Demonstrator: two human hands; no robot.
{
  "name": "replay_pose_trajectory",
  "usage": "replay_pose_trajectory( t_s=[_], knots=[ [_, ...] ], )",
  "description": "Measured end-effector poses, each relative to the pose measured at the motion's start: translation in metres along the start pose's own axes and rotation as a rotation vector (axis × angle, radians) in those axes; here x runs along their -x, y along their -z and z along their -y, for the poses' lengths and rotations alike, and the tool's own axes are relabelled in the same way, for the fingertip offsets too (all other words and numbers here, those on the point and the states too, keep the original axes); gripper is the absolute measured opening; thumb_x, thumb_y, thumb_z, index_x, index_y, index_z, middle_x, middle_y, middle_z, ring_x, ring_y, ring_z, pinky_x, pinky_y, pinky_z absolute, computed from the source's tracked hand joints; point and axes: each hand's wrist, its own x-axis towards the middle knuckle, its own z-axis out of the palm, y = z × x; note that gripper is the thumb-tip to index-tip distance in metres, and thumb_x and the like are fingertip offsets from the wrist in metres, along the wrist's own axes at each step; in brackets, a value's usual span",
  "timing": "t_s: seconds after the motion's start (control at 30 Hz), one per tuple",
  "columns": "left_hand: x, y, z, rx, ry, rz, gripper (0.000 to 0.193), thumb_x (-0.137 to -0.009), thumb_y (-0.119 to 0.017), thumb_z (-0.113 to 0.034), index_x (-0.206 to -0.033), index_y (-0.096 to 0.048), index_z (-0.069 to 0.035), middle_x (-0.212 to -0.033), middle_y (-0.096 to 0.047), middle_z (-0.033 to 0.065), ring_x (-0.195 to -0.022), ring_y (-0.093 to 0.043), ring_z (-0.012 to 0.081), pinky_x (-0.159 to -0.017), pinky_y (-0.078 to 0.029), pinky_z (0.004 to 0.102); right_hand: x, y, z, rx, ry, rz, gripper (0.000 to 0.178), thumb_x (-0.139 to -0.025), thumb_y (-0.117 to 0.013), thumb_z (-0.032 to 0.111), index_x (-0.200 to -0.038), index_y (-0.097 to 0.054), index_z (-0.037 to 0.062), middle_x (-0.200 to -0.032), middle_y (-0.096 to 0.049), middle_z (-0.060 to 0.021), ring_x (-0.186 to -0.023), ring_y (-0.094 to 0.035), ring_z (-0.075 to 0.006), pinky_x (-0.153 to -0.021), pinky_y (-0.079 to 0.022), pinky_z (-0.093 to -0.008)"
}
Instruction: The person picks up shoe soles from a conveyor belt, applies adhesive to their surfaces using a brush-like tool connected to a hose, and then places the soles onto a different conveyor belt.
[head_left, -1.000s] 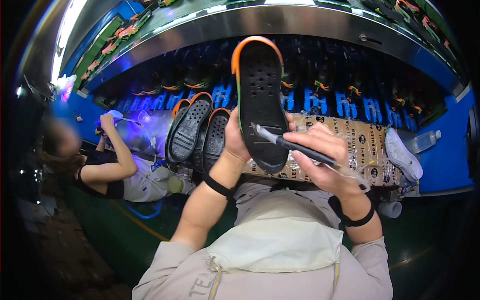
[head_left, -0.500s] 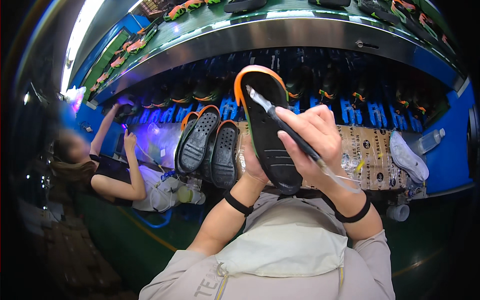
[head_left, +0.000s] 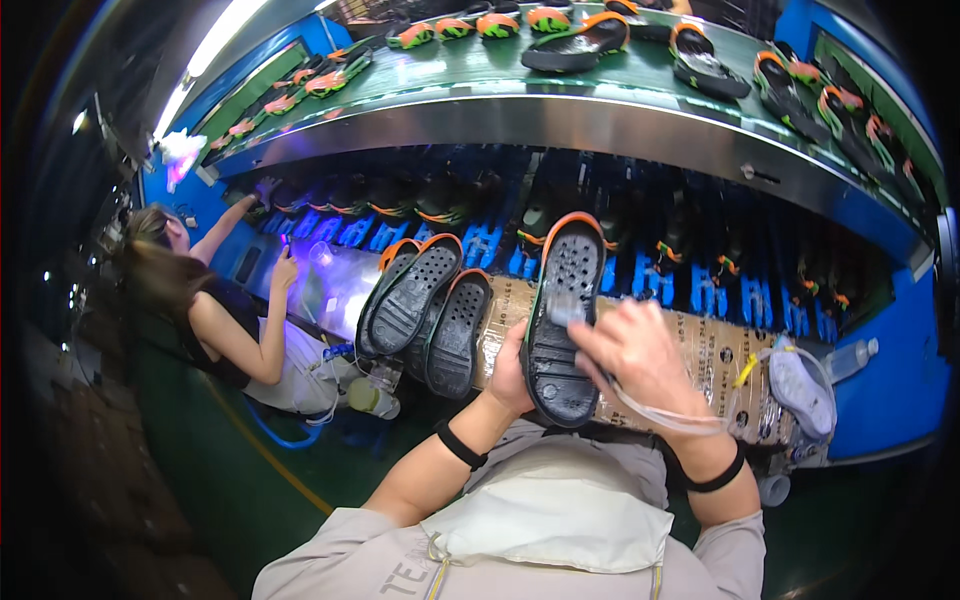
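Note:
My left hand (head_left: 512,368) grips a black shoe sole with an orange rim (head_left: 560,310), tread side facing me, held upright in front of my chest. My right hand (head_left: 635,352) lies across the sole's lower half and holds a thin brush-like tool (head_left: 565,308) against the tread; a clear tube (head_left: 665,418) trails from that hand toward the right. Three more black soles with orange rims (head_left: 425,305) lean together on the cardboard-covered bench (head_left: 715,352) just left of my left hand.
A green conveyor belt (head_left: 560,75) above carries several soles and sandals. Below it runs a dark rack with blue holders (head_left: 700,270). A seated person (head_left: 215,320) works at the left under violet light. A white mask-like object (head_left: 800,385) and a bottle (head_left: 850,355) lie at the right.
My view has tilted up toward the conveyor. The sole has dropped lower and closer to my chest, and my right hand has slid down along the tread with the tool.

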Motion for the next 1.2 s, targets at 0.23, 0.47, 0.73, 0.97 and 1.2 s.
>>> replay_pose_trajectory(
  t_s=[0.23, 0.47, 0.73, 0.97, 1.2],
  knots=[
    [0.015, 0.006, -0.024, -0.048, 0.025, -0.192, 0.074, -0.108, -0.032, -0.052, -0.155, -0.053, 0.002, -0.143, -0.066, 0.0299, -0.128, -0.068, 0.0446, -0.113, -0.052, 0.0591, 0.036, -0.004, -0.005, -0.573, -0.329, -0.3, 0.033, -0.092, -0.079, 0.01, -0.122, -0.077, -0.0019, -0.095, -0.074, -0.013, -0.085, -0.067, -0.0259, -0.082, -0.051, -0.0368],
    [-0.032, -0.094, -0.128, -0.244, 0.1, 0.192, 0.076, -0.108, -0.037, -0.054, -0.158, -0.048, 0.003, -0.143, -0.063, 0.032, -0.121, -0.069, 0.0484, -0.1, -0.059, 0.0619, 0.104, -0.054, -0.06, -0.435, -0.675, -0.665, 0.034, -0.104, -0.067, 0.015, -0.129, -0.073, -0.0065, -0.12, -0.076, -0.0183, -0.111, -0.072, -0.0284, -0.101, -0.053, -0.0379],
    [-0.109, -0.137, -0.202, -0.226, -0.499, -0.235, 0.076, -0.116, -0.032, -0.056, -0.155, -0.042, 0.008, -0.146, -0.056, 0.0406, -0.13, -0.064, 0.0491, -0.108, -0.056, 0.0545, 0.126, -0.109, -0.079, -0.335, -0.609, -0.568, 0.032, -0.1, -0.07, 0.011, -0.128, -0.075, -0.0036, -0.101, -0.071, -0.0145, -0.093, -0.067, -0.0284, -0.086, -0.053, -0.0389],
    [-0.106, -0.118, -0.256, -1.85, -1.463, -0.458, 0.044, -0.099, -0.072, -0.014, -0.137, -0.064, 0.008, -0.133, -0.068, 0.026, -0.12, -0.069, 0.0406, -0.106, -0.055, 0.0453, 0.162, -0.154, -0.084, -0.314, -0.652, -0.486, 0.032, -0.097, -0.07, 0.007, -0.128, -0.076, -0.0027, -0.103, -0.072, -0.0166, -0.093, -0.069, -0.0323, -0.087, -0.054, -0.0417],
    [-0.174, -0.097, -0.358, -2.512, -0.879, -0.61, 0.072, -0.092, -0.082, -0.04, -0.146, -0.061, 0.003, -0.15, -0.059, 0.0274, -0.14, -0.057, 0.042, -0.119, -0.046, 0.0479, 0.152, -0.154, -0.082, -0.325, -0.629, -0.473, 0.034, -0.098, -0.067, 0.01, -0.128, -0.074, -0.0035, -0.106, -0.072, -0.0199, -0.098, -0.069, -0.0368, -0.091, -0.054, -0.0438]
  ],
)
